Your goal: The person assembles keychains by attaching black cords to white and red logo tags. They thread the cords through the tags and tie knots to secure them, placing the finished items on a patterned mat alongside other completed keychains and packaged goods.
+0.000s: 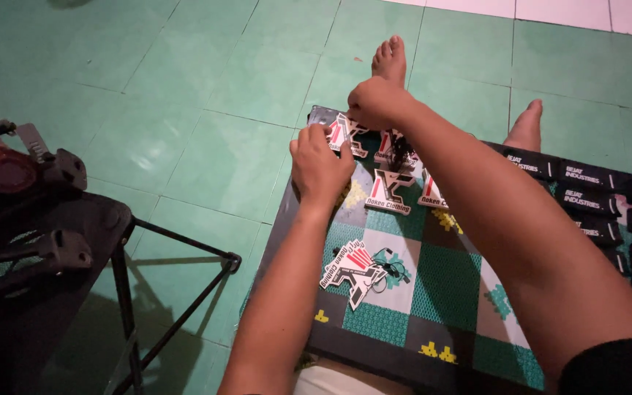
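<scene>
A mat (433, 292) lies on the floor (206, 110), and many tags lie on the mat. One tag (352, 267) lies near the person, and more tags (393, 192) lie farther away, right below the left hand (321, 162) and right hand (374, 102). A stand (53, 241) is left of the mat, a row of labels (608, 205) is on its right, and two feet (390, 60) are behind it.

Green floor tiles (206, 88); green-black checked mat (440, 285); red-white-black tags (352, 267).
</scene>
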